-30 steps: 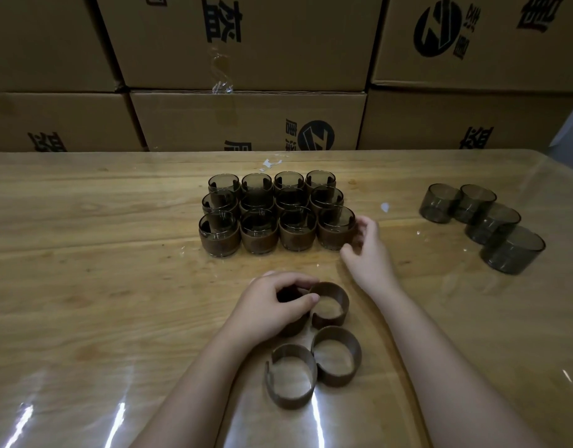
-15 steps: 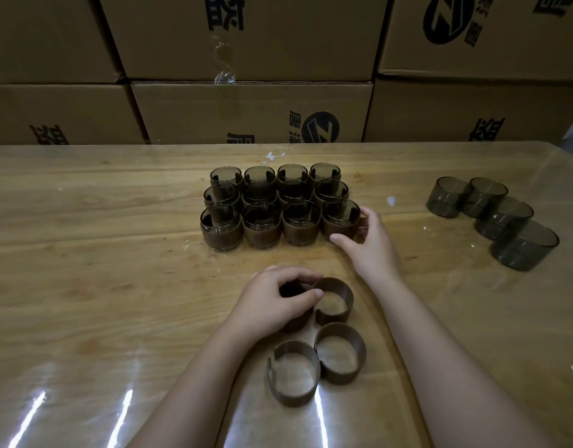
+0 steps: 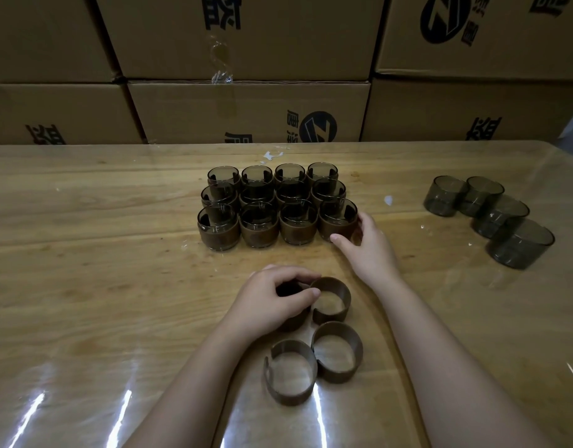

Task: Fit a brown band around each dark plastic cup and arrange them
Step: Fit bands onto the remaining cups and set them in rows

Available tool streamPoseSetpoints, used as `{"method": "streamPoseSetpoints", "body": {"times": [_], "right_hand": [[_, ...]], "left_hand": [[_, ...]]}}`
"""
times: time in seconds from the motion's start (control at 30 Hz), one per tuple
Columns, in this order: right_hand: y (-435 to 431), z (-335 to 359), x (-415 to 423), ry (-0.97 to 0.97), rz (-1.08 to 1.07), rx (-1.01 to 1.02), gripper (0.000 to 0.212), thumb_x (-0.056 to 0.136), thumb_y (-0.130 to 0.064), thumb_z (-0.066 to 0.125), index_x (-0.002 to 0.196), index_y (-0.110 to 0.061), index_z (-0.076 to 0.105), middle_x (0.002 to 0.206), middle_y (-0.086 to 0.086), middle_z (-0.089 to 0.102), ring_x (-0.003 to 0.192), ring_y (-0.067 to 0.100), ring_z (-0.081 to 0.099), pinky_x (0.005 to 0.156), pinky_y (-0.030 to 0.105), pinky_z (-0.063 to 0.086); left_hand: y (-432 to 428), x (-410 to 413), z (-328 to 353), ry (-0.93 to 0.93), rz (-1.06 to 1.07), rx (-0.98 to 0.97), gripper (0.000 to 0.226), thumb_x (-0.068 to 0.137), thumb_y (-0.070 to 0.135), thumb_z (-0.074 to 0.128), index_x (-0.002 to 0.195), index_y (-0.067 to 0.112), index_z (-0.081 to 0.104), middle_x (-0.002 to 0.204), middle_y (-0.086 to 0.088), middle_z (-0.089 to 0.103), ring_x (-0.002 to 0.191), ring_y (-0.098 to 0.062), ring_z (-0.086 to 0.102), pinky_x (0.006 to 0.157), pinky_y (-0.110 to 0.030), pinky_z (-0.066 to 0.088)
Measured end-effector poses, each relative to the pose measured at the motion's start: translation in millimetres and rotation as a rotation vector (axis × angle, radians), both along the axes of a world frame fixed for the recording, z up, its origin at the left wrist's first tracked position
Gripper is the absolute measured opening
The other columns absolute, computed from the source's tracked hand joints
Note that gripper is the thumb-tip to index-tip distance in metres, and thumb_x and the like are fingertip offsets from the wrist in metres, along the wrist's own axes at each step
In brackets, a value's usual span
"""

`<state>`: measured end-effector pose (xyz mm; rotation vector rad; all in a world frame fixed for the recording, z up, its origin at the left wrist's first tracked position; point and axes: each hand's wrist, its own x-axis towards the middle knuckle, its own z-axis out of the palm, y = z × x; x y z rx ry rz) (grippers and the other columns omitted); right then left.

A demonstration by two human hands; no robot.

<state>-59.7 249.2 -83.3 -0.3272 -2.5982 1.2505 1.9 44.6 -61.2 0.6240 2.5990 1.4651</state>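
Observation:
Several dark cups wearing brown bands stand in a tight block [image 3: 272,205] at the table's middle. My right hand [image 3: 366,247] curls around the front right banded cup [image 3: 337,221] of that block, thumb at its base. My left hand [image 3: 272,302] grips a brown band [image 3: 293,321] that it mostly hides. Three more loose brown bands lie by it: one [image 3: 332,300] touching my thumb, two [image 3: 338,355] [image 3: 291,371] nearer me. Several bare dark cups [image 3: 488,218] sit in a curved row at the right.
Stacked cardboard boxes [image 3: 246,111] wall off the table's far edge. The wooden table [image 3: 100,270] is covered by a glossy clear sheet. Small white specks [image 3: 388,199] lie between the banded block and the bare cups.
My right hand has closed in on the front right banded cup and pressed it against the block. My left hand has stayed on its band. The camera has tilted slightly.

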Motion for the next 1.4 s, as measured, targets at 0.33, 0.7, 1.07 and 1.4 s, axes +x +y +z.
{"method": "streamPoseSetpoints", "body": {"times": [0.33,0.7,1.07,1.4], "right_hand": [[-1,3,4,0.128,-0.101,-0.342,0.053,0.099,-0.05,0.04,0.145,-0.026,0.036,0.143,-0.003,0.048,0.126,0.013,0.047,0.102,0.037,0.04],[113,32,-14,-0.079,-0.318,0.312,0.041,0.096,-0.023,0.055,0.137,-0.019,0.05,0.159,-0.001,0.013,0.105,0.02,0.056,0.069,0.024,0.039],[136,53,-23,-0.218,-0.13,0.484,0.032,0.1,-0.017,0.044,0.126,-0.007,0.061,0.145,0.009,0.034,0.123,0.027,0.047,0.096,0.038,0.041],[84,62,19,0.159,-0.257,-0.303,0.012,0.096,-0.025,0.055,0.102,-0.025,0.066,0.124,0.002,0.058,0.099,0.012,0.064,0.097,0.037,0.05]], "left_hand": [[-2,-3,-5,0.015,-0.047,-0.012,0.025,0.072,0.063,0.058,0.096,0.066,0.062,0.102,0.036,0.064,0.111,0.009,0.049,0.105,-0.039,0.039],[-2,-3,-3,-0.023,-0.088,-0.007,0.025,0.072,0.065,0.054,0.094,0.061,0.064,0.1,0.037,0.063,0.111,0.007,0.051,0.108,-0.047,0.033],[-2,-2,-2,-0.217,-0.031,0.231,0.048,0.086,0.066,0.037,0.105,0.037,0.07,0.102,0.018,0.072,0.108,0.006,0.058,0.101,-0.029,0.037],[-2,-4,-2,-0.225,0.018,0.221,0.05,0.088,0.064,0.027,0.107,0.04,0.066,0.097,0.017,0.073,0.101,0.009,0.06,0.094,-0.02,0.037]]}}
